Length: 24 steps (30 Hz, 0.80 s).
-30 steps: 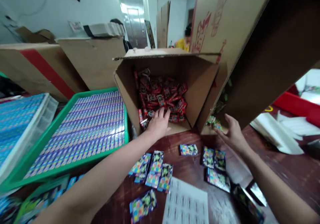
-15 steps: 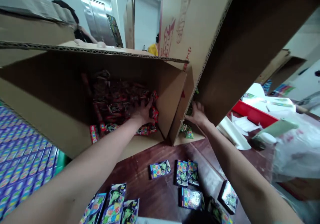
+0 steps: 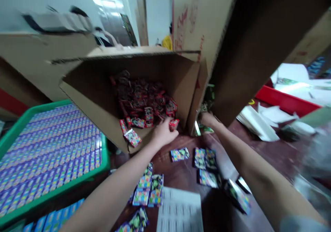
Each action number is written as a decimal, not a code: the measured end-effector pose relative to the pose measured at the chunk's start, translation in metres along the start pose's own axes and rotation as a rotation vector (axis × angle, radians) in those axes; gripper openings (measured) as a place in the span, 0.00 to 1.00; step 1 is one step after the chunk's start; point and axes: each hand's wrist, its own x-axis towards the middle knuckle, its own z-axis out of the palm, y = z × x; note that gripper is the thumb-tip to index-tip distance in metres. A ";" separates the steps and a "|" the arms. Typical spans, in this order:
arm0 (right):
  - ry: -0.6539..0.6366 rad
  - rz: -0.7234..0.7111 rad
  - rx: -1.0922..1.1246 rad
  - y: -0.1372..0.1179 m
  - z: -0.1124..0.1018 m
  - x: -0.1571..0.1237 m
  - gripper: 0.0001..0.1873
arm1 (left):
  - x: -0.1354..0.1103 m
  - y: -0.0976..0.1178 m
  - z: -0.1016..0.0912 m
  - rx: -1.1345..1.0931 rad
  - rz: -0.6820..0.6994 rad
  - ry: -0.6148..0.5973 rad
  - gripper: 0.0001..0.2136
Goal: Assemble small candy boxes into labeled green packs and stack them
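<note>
Left of the tipped brown cardboard box (image 3: pixel 85 94) lies a green plastic tray (image 3: pixel 104 159) of blue packets. At the box's mouth the left hand (image 3: pixel 163 133), arm outstretched, pinches a small red foil packet (image 3: pixel 173 123) lying crosswise on the lower wall. Right of the box, the right hand (image 3: pixel 207 119) reaches behind its flap; its grip is hidden.

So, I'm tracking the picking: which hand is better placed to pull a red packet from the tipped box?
Left. The left hand is at the tipped box, touching a red packet. The right hand is past the flap, in the neighbouring box by green packets.
</note>
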 end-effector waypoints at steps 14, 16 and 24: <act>0.062 0.115 0.581 -0.022 -0.045 -0.249 0.22 | -0.103 0.026 0.039 -0.248 0.052 -0.094 0.27; 0.030 0.138 0.791 -0.043 -0.035 -0.296 0.21 | -0.105 0.028 0.041 -0.139 0.131 0.012 0.21; -0.059 0.245 0.908 -0.061 -0.001 -0.390 0.25 | -0.127 0.048 0.048 0.160 0.411 0.060 0.19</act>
